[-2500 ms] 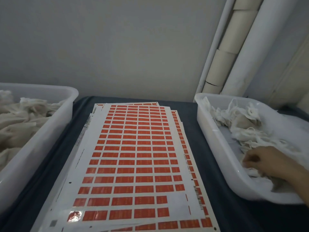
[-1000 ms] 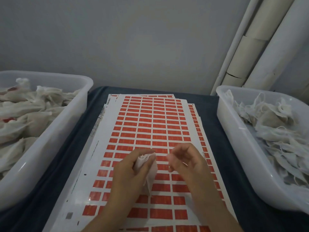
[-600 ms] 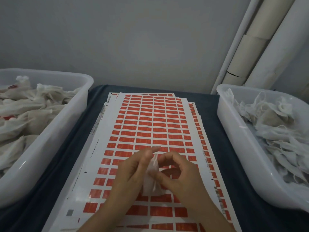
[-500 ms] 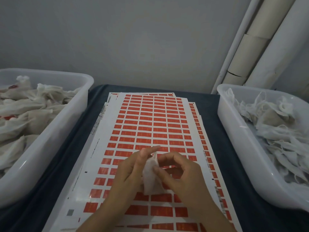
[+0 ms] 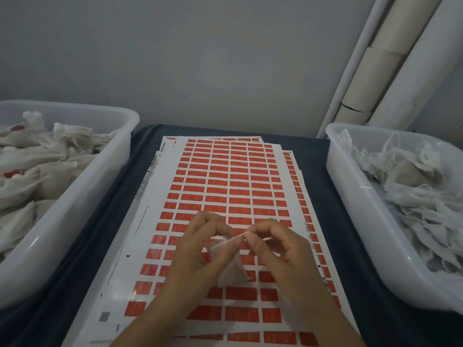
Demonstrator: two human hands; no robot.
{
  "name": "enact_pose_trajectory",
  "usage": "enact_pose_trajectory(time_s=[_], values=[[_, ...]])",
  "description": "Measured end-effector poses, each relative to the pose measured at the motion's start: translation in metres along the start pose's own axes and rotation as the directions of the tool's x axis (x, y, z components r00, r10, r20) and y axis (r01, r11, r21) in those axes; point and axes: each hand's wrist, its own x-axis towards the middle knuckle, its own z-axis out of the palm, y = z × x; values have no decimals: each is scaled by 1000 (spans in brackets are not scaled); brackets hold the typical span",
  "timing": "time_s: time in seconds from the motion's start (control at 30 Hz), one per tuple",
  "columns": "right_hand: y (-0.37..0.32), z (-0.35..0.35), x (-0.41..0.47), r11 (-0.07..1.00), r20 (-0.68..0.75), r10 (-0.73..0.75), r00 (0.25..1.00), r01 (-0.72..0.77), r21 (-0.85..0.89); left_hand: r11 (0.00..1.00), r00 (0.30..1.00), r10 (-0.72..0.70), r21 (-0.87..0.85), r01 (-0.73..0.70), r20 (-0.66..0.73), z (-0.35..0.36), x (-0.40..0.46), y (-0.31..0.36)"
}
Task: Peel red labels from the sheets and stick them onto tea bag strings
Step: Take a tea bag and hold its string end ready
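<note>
Both hands' fingers pinch soft white tea bag (image 5: 229,266) above glossy label sheets (image 5: 225,186).

Glossy paper label sheets (image 5: 225,186) lie on matt dark cloth (image 5: 323,176) between smooth translucent plastic tubs (image 5: 350,196) of gauzy tea bags (image 5: 413,196).

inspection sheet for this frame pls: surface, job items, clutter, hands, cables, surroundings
Surface: dark cloth over the table.
Job's things: label sheets stacked in the middle, some labels gone near the front; tea bag held above them; left bin of bags, some with red tags; right bin of bags, no tags seen.
Clutter: nothing seen.
Grips: left hand holds the tea bag; right hand pinches its string or top edge.
Cables: nothing seen.
Surroundings: grey wall, pale pipes.
</note>
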Motion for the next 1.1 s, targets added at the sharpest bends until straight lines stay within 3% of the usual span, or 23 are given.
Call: enact_pose_trajectory(time_s=[0.17, 0.37, 0.43, 0.6, 0.67, 0.73, 0.8, 0.87, 1.0, 1.07, 1.1], values=[[-8, -7, -2, 948, 25, 126, 992, -128, 293, 1000, 999, -13, 1, 13, 45, -4, 0, 2], [-8, -24, -1, 677, 4, 172, 985, -121, 726, 998, 998, -21, -54, 24, 55, -5, 5, 7], [-6, -23, 0, 636, 26, 155, 988, -119, 763, 999, 999, -19, -42, 21, 44, -3, 7, 7], [-6, -20, 1, 743, 29, 76, 997, -77, 665, 997, 997, -76, -6, 76, -7, -6, 2, 3], [-7, -20, 0, 774, 28, 57, 998, -62, 631, 978, 989, -146, -148, 148, 21, -10, -2, 3], [-9, -20, -1, 803, 30, 35, 999, -46, 594, 910, 927, -254, -258, 326, 277, -12, -2, 8], [-10, -21, -3, 853, 53, 2, 999, -29, 520, 818, 772, -355, -226, 530, 528, -9, 2, 11], [-15, -20, -5, 907, 157, -76, 985, 3, 421, 682, 690, -409, -302, 666, 597, -5, 10, 11], [-17, -8, -8, 980, 454, -39, 890, -54, 190, 323, 720, -384, -646, 691, 578, -17, 17, 1], [-13, -7, -6, 995, 482, 22, 876, -64, 72, 123, 737, -332, -747, 653, 589, -30, 16, -3], [-12, -8, -4, 996, 462, 54, 885, -79, 36, 68, 748, -298, -769, 636, 592, -35, 15, -5]])
